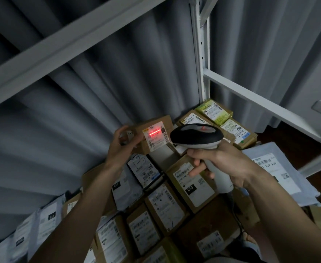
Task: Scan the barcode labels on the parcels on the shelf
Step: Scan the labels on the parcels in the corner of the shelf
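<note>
We see a red scan line glowing across the white paper label of a small brown cardboard parcel, tilted up at the back of the shelf. The left hand curls its fingers round the parcel's left edge. The right hand wraps the smooth grey handle of the rounded black-and-grey scanner. Flat labelled cartons and crinkled grey mailers lie around, before a pleated grey curtain.

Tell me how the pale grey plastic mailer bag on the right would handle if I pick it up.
The pale grey plastic mailer bag probably flops: its edges look soft and creased. It lies flat, so likely light. The smooth film may slip in the fingers.
</note>
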